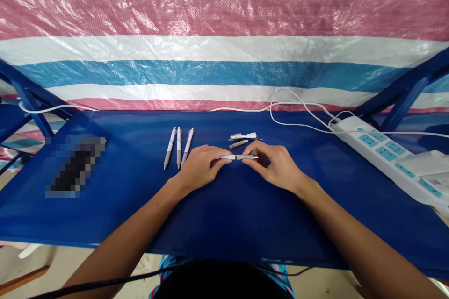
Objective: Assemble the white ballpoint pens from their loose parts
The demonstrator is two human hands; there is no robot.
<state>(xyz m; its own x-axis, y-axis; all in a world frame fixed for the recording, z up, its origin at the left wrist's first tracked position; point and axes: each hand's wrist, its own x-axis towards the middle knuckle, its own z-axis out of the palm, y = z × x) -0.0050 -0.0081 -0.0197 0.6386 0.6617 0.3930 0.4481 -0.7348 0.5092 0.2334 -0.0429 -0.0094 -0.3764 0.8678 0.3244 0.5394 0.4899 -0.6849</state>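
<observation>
A white and grey pen [235,157] lies level between my two hands, just above the blue table. My left hand [200,164] pinches its left end between thumb and fingers. At the other end, my right hand [275,161] pinches the pen's grey part; a thin tip pokes out past those fingertips. Three white pens with grey grips [178,147] lie side by side left of my left hand, the nearest one partly hidden by it. Beyond my hands lie loose pen parts: a white barrel [243,136] and a grey piece [238,144], partly overlapped by others.
On the right side of the blue table [217,224] lies a white power strip [386,149] with a plugged-in adapter. White cables [298,103] run along the back edge. A blurred dark object [75,167] rests at the left. Striped plastic sheeting [224,46] hangs behind.
</observation>
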